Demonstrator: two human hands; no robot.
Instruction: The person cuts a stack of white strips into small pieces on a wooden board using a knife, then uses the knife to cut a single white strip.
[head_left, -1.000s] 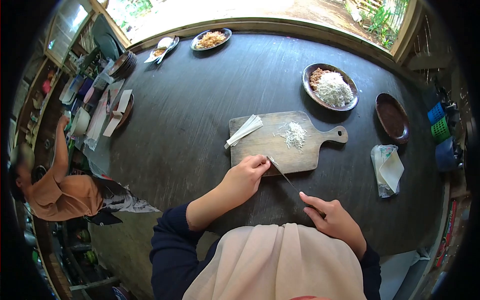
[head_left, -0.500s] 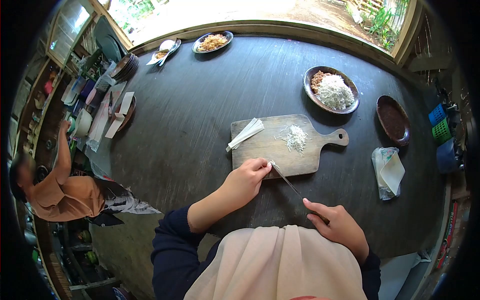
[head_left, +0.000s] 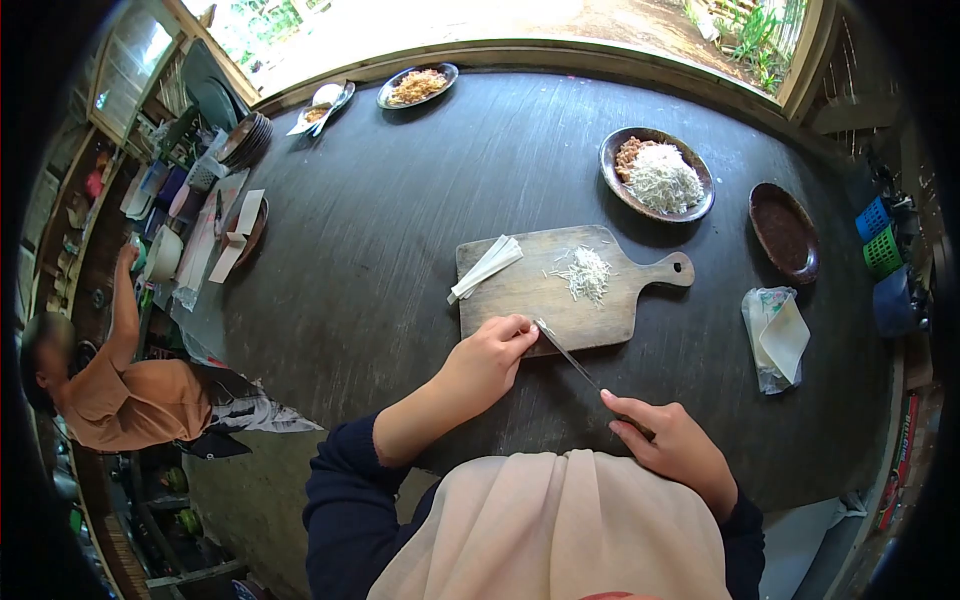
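A wooden cutting board (head_left: 535,295) with a handle lies on the dark table in front of me. My right hand (head_left: 675,440) grips a knife (head_left: 570,358) by its handle, the blade slanting up to the board's near edge. My left hand (head_left: 490,358) is closed there, its fingertips against the blade's tip. Small white pieces show at those fingertips; the rest of what they pinch is hidden. On the board, a bundle of flat white strips (head_left: 487,268) lies at the left, and a small pile of finely cut white shreds (head_left: 588,275) lies nearer the handle.
Behind the board stands a plate (head_left: 608,188) with white shreds and brown food. To the right are an oval brown dish (head_left: 783,235) and a plastic packet (head_left: 772,340). A food plate (head_left: 418,87) sits at the back. At left, a person (head_left: 140,395) reaches toward shelves.
The whole view has shifted slightly. My hands and the knife keep nearly the same pose at the board's near edge. The person at left has lowered their raised hand a little.
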